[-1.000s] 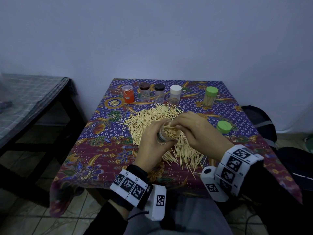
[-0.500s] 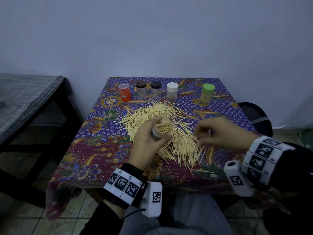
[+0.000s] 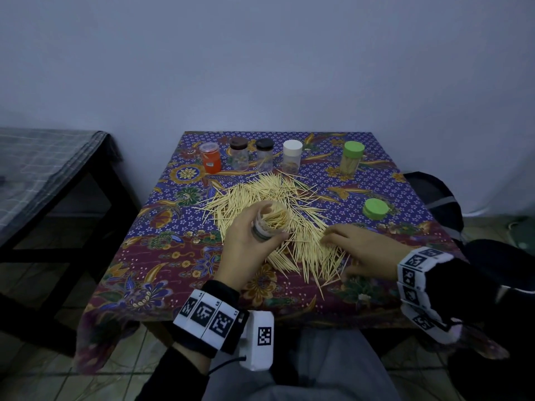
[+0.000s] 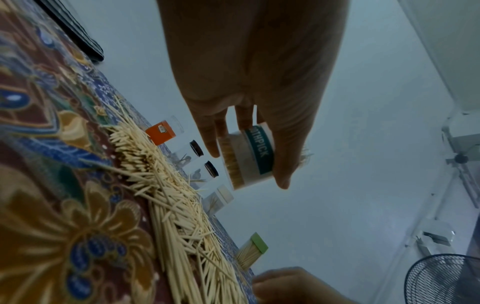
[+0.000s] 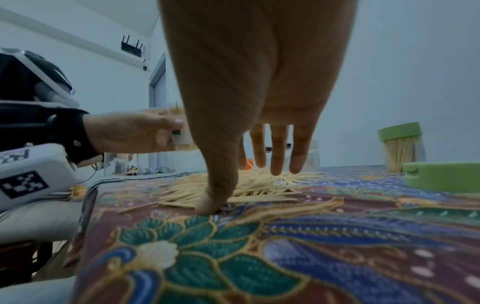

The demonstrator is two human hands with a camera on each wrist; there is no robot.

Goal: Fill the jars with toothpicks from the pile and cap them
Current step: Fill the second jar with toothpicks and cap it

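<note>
Open jar (image 3: 270,219), nearly full, gripped tilted in left hand (image 3: 249,244) above the toothpick pile (image 3: 278,195) at table centre, mouth ready for more; right hand (image 3: 364,250) spread flat, gathering the pile's near-right fringe.

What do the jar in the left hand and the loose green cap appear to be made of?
Jar: looks like clear plastic, since the toothpicks show through its wall around a printed teal label; glass cannot be ruled out. Loose green cap: apparently opaque moulded plastic, matte, uniform in colour, with a small notch in its side.
</note>
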